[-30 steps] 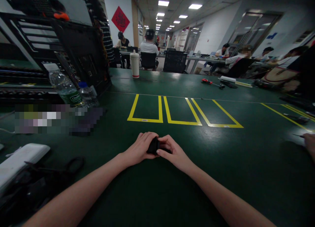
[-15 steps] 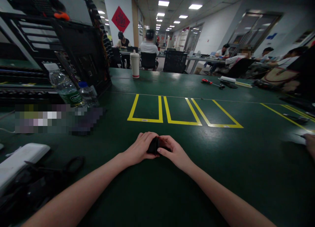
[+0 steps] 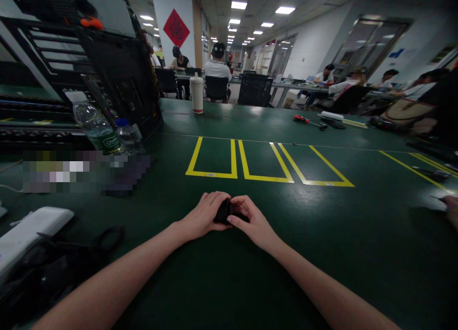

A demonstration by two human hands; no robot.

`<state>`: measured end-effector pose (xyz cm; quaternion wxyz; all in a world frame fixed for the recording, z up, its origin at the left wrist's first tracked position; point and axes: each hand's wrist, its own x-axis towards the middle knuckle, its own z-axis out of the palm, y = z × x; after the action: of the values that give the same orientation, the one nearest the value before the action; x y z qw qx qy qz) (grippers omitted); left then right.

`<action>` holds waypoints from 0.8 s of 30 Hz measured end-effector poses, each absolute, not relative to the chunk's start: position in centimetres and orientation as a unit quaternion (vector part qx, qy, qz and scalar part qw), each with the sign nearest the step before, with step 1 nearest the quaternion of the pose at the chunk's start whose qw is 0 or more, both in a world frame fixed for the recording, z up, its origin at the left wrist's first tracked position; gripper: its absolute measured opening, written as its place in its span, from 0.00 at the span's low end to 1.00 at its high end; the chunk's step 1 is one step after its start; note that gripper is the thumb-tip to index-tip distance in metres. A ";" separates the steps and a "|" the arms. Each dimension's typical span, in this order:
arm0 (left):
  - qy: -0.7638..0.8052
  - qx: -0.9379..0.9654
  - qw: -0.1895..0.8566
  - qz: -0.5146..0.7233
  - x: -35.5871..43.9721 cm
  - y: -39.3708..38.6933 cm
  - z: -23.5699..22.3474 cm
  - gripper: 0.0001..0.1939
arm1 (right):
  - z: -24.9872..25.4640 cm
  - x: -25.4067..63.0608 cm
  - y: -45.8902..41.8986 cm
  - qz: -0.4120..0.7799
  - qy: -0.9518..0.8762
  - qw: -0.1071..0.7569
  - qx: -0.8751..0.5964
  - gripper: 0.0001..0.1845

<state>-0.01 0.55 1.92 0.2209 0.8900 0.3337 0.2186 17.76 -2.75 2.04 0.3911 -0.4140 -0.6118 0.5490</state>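
A small black object (image 3: 223, 212), boxy and dark, is held between my two hands just above or on the green table (image 3: 229, 273); its exact kind does not show. My left hand (image 3: 205, 213) wraps round its left side, fingers over the top and thumb below. From the right, my right hand (image 3: 250, 220) closes on it with thumb and fingertips at its right edge. Part of the object is hidden by the fingers. Beyond both hands, yellow tape frames (image 3: 211, 174) mark the tabletop.
On the left are a white power strip (image 3: 39, 230), black cables (image 3: 60, 268), plastic bottles (image 3: 95, 125) and a large black machine frame (image 3: 118, 77). A white tumbler (image 3: 196, 94) and red screwdriver (image 3: 301, 118) stand farther back. Another person's hand (image 3: 451, 208) holds something thin at right.
My right thumb and fingers have shifted very slightly along the black object's edge. The left hand keeps its hold, and the object stays in place.
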 end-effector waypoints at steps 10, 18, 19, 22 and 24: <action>0.325 0.896 0.233 0.194 -0.3 0.2 3.3 0.29 | 2.1 18.0 -2.8 0.526 -0.637 0.388 -0.408 0.15; 0.325 0.895 0.236 0.195 -0.3 0.1 3.6 0.28 | 2.2 17.9 -2.8 0.525 -0.628 0.376 -0.435 0.17; 0.323 0.896 0.236 0.195 -0.3 0.1 3.6 0.28 | 2.2 18.0 -2.8 0.523 -0.632 0.370 -0.436 0.17; 0.322 0.898 0.233 0.191 -0.3 0.2 3.5 0.28 | 2.2 18.2 -2.7 0.524 -0.643 0.366 -0.422 0.17; 0.323 0.898 0.229 0.190 -0.3 0.2 3.4 0.29 | 2.1 18.2 -2.7 0.521 -0.648 0.373 -0.411 0.19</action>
<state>-0.32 0.21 3.38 0.2293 0.8982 0.3234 0.1899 18.22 -2.68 2.11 0.3731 -0.4111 -0.6484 0.5210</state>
